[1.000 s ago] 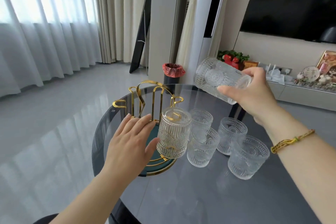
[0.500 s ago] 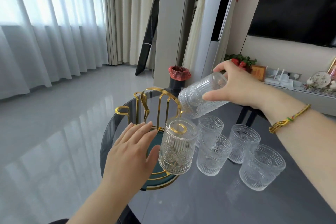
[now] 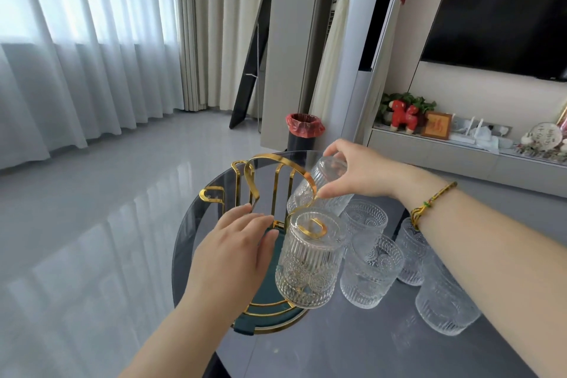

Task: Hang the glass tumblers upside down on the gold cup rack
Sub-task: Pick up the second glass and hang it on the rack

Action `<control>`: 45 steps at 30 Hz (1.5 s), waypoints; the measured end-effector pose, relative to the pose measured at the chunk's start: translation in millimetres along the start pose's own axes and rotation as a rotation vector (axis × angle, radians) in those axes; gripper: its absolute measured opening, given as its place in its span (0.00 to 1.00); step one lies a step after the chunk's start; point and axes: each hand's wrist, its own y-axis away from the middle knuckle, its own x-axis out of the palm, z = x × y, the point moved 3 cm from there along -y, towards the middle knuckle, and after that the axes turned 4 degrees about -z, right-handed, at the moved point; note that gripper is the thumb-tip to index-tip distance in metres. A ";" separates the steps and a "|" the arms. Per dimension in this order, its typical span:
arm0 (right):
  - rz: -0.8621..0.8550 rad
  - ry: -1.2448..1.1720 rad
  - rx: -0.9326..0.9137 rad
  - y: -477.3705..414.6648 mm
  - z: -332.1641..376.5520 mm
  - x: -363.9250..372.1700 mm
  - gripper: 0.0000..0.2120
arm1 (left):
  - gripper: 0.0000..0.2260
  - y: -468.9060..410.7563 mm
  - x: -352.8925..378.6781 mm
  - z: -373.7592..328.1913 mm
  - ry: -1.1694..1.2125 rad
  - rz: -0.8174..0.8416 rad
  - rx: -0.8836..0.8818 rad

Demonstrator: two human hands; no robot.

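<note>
Glass tumblers are the matter on this round dark table (image 3: 352, 347): one tumbler (image 3: 316, 190) is pinched at its base between the thumb and fingertips of the right hand (image 3: 359, 173), tilted mouth-down and leftward against the gold cup rack (image 3: 270, 175), its rim near a hook. Whether the hook has entered the mouth is hard to tell through the ribbed glass. The left hand (image 3: 233, 258) lies flat and open, fingers together, over the rack's dark green base (image 3: 267, 316) (holding nothing, its thumb just beside the hung glass). That hung tumbler (image 3: 308, 261) sits upside down on a front hook, the gold tip visible through its bottom. Four upright tumblers (image 3: 371, 273) stand clustered to the right of the rack, below the right forearm, which hides part of two of them. A braided bracelet (image 3: 429, 204) circles the right wrist.
</note>
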 end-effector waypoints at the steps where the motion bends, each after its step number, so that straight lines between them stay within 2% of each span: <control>1: 0.015 0.009 -0.021 -1.5 0.6 3.2 0.35 | 0.07 0.3 -0.6 0.4 -0.002 0.005 0.009; 12: 0.112 0.037 -0.097 -10.4 -1.1 30.3 0.32 | 0.09 1.5 -0.2 -0.5 -0.035 0.012 0.022; 17: 0.117 0.023 -0.097 -12.1 -5.6 33.6 0.29 | 0.04 1.9 0.6 -0.8 -0.047 -0.018 0.014; 24: 0.083 0.009 -0.094 -9.1 -7.4 34.1 0.32 | 0.08 1.3 1.4 -0.1 -0.061 0.004 0.013; 29: 0.013 -0.032 -0.081 6.0 -12.1 24.0 0.32 | 0.05 1.1 1.9 2.3 -0.065 0.010 0.011; 30: -0.007 -0.047 -0.069 12.0 -15.7 21.2 0.32 | 0.04 2.4 1.7 2.2 -0.066 0.014 0.011; 35: -0.174 -0.129 -0.013 61.1 -39.8 10.4 0.30 | 0.14 5.2 2.0 -0.8 -0.061 0.048 -0.012; 39: -0.423 -0.168 -0.003 111.4 -61.3 9.3 0.28 | 0.28 21.3 2.9 -22.7 -0.006 0.005 0.053; 43: -0.730 -0.174 0.070 156.8 -87.9 19.3 0.28 | 0.15 50.4 13.4 -54.3 0.158 -0.128 0.119; 45: -0.841 -0.191 0.142 174.7 -103.1 27.3 0.29 | 0.18 63.6 26.0 -64.0 0.199 -0.114 0.136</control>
